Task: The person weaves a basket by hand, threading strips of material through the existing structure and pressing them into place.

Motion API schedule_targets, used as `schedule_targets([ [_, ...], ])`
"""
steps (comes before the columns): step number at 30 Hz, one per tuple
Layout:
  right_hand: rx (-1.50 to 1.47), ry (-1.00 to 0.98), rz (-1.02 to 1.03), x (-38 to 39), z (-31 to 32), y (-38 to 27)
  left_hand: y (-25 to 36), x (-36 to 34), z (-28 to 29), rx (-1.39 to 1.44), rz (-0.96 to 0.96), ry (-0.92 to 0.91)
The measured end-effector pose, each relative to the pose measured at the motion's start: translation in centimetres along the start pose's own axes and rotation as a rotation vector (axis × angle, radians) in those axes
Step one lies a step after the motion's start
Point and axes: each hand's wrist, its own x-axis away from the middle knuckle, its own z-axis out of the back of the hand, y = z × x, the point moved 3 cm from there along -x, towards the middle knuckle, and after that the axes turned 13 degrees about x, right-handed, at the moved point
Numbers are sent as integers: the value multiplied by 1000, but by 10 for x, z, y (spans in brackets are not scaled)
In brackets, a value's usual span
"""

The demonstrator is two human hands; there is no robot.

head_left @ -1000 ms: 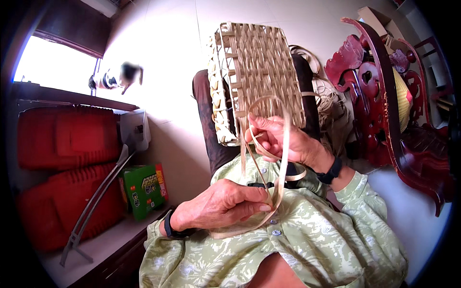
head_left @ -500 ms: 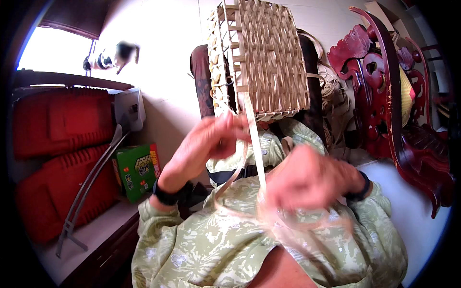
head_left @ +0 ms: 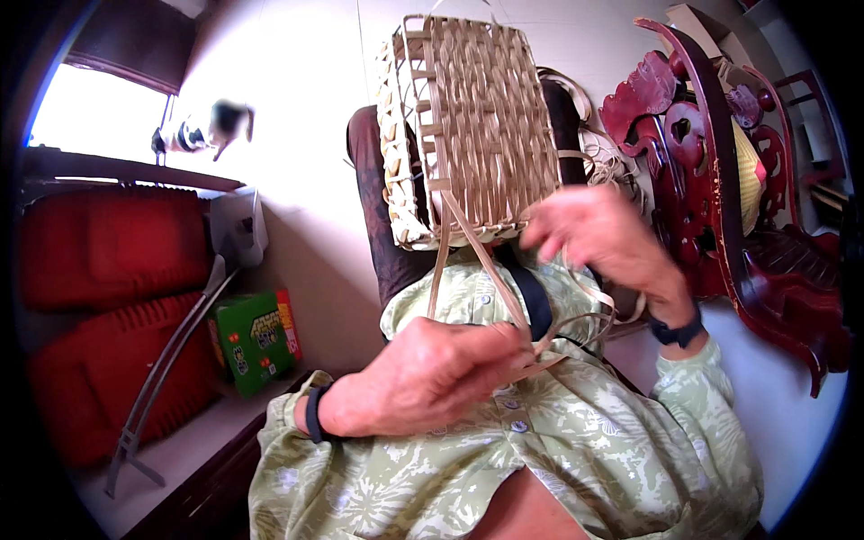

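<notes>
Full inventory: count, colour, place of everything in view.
Woven basket: 1, tan, on lap
Loose strips: 2 or more, tan, basket's near end
Strip heap: 1, tan, right of basket
Carved furniture: 1, dark red, right
Unclear object: 1, yellow, behind furniture
Cardboard box: 1, brown, upper right
Animal: 1, black-and-white, upper left
Ribbed cases: 2, red, left
Carton: 1, green, left
Metal-legged object: 1, grey, left
Shirt: 1, green, torso
Trousers: 1, dark, under basket
Wristbands: 2, black, wrists
Left hand: 1, pinching strip, centre
Right hand: 1, blurred, right of centre
</notes>
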Motion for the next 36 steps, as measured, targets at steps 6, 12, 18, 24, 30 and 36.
schedule_targets([
  [6,-75,-24,131,-9,-59,-10,-26,5,7,317,220,23],
  [12,-230,-918,619,52,-71,-45,-83,-35,58,1068,228,379],
  [18,-459,-429,-208,-24,-39,19,-33,-4,15,417,368,275],
  [24,-344,-227,309,4,-50,-17,-61,-1,44,555,383,96],
  [30,-216,-1207,341,42,-40,-13,-86,-40,58,1152,161,360],
  [36,-616,-447,-212,-39,-44,8,-15,-9,-5,183,141,-161],
])
